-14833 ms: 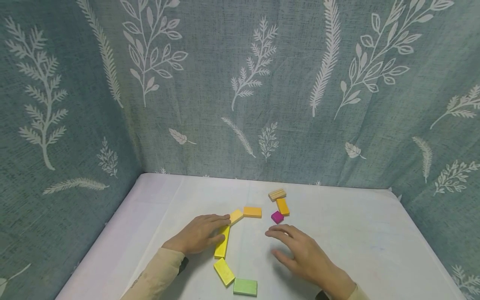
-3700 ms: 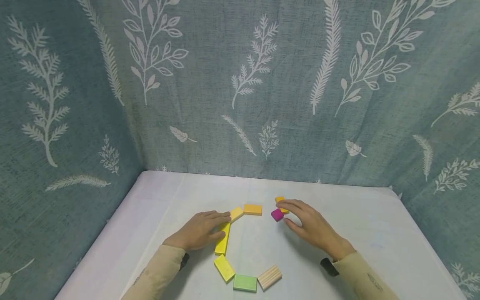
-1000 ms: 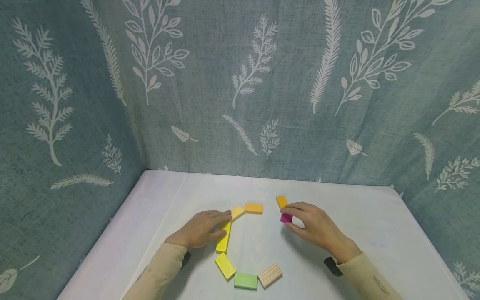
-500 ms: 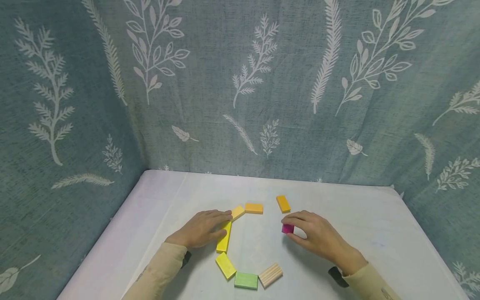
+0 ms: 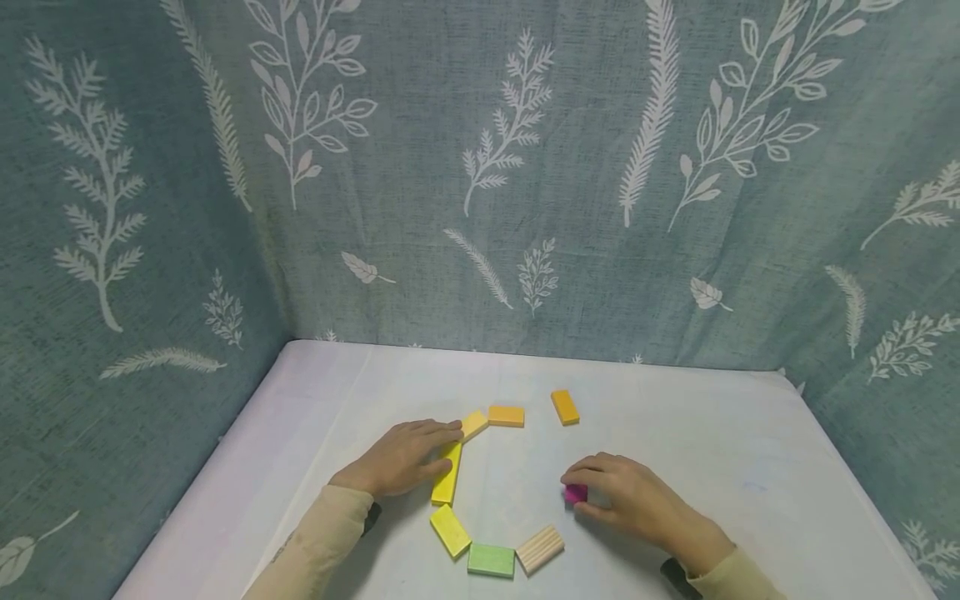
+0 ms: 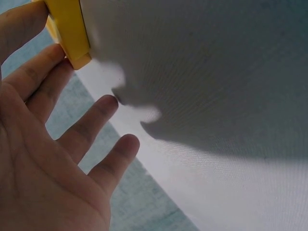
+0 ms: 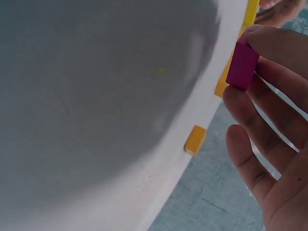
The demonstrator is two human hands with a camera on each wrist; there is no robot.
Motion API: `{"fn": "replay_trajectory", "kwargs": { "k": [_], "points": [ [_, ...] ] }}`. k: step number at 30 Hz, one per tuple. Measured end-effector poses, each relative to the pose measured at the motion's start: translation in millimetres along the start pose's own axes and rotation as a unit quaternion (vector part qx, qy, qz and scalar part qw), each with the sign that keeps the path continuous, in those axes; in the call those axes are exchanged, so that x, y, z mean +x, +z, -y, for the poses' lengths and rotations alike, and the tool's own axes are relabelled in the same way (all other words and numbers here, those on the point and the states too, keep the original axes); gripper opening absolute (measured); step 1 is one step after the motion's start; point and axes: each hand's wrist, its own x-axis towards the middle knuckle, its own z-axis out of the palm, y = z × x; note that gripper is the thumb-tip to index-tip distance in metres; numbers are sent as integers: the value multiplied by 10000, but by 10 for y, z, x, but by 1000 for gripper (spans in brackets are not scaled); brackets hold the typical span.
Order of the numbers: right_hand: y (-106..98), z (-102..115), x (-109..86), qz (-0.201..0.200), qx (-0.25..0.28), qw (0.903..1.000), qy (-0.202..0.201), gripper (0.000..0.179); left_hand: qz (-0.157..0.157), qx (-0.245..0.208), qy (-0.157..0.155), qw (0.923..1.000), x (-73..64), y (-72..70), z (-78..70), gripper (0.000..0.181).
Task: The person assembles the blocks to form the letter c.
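My left hand point(image 5: 401, 460) lies at the left of a curved row of blocks. Its thumb and fingertips touch the long yellow block point(image 5: 447, 475), near where it meets the pale yellow block point(image 5: 474, 424); the other fingers spread out loosely in the left wrist view. Between thumb and fingers, my right hand point(image 5: 630, 500) pinches a small magenta block point(image 7: 242, 66). In the head view it is just above the table or on it; I cannot tell which. The natural wood block point(image 5: 540, 549) lies nearer me, to the left of this hand.
A yellow block point(image 5: 450, 532) and a green block point(image 5: 491, 560) continue the row at the front. At the back are a light orange block point(image 5: 506, 416) and, apart from it, a darker orange block point(image 5: 565, 407). A leaf-patterned curtain point(image 5: 420, 250) surrounds the white table point(image 5: 712, 433).
Earlier the wood block went from the back to the row's front end. My right hand then took the magenta block from beside the orange one and brought it toward me. My left hand stayed.
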Motion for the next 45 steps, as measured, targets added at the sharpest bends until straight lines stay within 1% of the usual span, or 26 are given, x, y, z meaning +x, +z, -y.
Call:
{"fn": "replay_trajectory", "kwargs": {
  "k": [3, 6, 9, 12, 15, 20, 26, 29, 34, 37, 45],
  "points": [
    [35, -8, -21, -97, 2, 9998, -177, 34, 5, -20, -4, 10000, -5, -8, -6, 46],
    [55, -9, -33, -93, 25, 9998, -196, 33, 8, -44, -27, 10000, -7, -3, -6, 46],
    [67, 4, -39, 51, 66, 9999, -115, 32, -61, -35, 37, 10000, -10, 6, -5, 46],
    [78, 22, -40, 286, 92, 9995, 44, 31, -100, 10, 59, 9999, -8, 12, -3, 46],
    [85, 40, -36, 478, 95, 9986, 191, 31, -58, 70, -5, 10000, -1, 16, -2, 45],
    [93, 64, -29, 626, 159, 9975, 295, 31, -23, 76, -73, 9999, 7, 19, -9, 44],
    [87, 105, -27, 851, 367, 9948, 415, 32, 8, 106, -113, 9999, 8, 25, -1, 44],
    [96, 124, -27, 885, 473, 9943, 368, 32, 4, 128, -88, 9999, 3, 21, 4, 43],
    [124, 147, -34, 896, 481, 9944, 305, 33, -29, 130, -70, 9999, 3, 23, 10, 43],
    [134, 159, -37, 844, 441, 9951, 255, 33, -7, 104, -117, 9999, 4, 22, 10, 44],
    [147, 182, -39, 709, 450, 9964, 68, 33, -19, 8, -107, 9999, -6, 21, 7, 44]
  ]
}}
